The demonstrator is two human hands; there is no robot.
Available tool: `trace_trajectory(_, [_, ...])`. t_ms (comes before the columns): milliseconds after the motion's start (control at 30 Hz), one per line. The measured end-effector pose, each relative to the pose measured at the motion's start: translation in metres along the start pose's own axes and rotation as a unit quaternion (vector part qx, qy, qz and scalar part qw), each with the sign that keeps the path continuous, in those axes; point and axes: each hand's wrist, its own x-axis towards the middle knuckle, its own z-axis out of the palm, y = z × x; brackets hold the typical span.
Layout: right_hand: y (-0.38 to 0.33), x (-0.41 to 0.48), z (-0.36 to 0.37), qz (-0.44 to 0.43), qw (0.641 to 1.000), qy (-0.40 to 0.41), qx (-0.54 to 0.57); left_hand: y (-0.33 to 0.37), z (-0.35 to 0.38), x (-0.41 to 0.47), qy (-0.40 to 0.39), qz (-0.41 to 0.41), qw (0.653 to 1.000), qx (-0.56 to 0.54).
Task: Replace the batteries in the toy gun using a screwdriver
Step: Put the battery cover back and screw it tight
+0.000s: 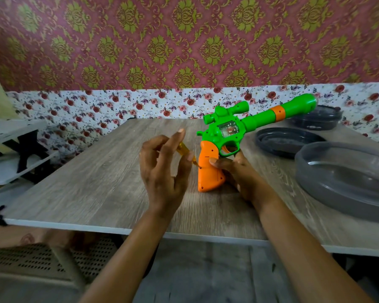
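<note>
A green toy gun (245,123) with an orange grip (209,169) stands on its grip's butt on the wooden table (92,184), barrel pointing up and to the right. My right hand (239,173) holds the grip from the right, thumb across its side. My left hand (162,169) pinches a small screwdriver with a translucent yellow handle (182,149) between thumb and fingers. The screwdriver's tip touches the left edge of the orange grip. No batteries are visible.
Three dark grey round trays lie on the right of the table: the nearest (346,182), a middle one (287,141) and a far one (319,119) behind the barrel. A white shelf (13,149) stands at the left. A floral wall runs behind the table.
</note>
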Motion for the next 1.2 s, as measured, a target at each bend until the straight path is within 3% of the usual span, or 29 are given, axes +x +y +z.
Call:
trace_trajectory(367, [0.0007, 0.0015, 0.0006, 0.001, 1.000, 0.001, 0.000, 0.0016, 0.0024, -0.0001, -0.025, -0.013, 1.000, 0.010])
trace_trajectory(700, [-0.0020, -0.0027, 0.0015, -0.001, 1.000, -0.003, -0.002, -0.0029, 0.0028, -0.0018, 0.014, 0.009, 1.000, -0.009])
trace_trajectory(867, [-0.0011, -0.0018, 0.0015, -0.003, 1.000, 0.001, 0.005, 0.0028, 0.0027, -0.0008, 0.000, -0.026, 1.000, -0.007])
trace_trajectory(1200, [0.0007, 0.0012, 0.0005, -0.002, 1.000, -0.003, 0.006, -0.0015, 0.0029, -0.0006, -0.007, 0.008, 1.000, -0.014])
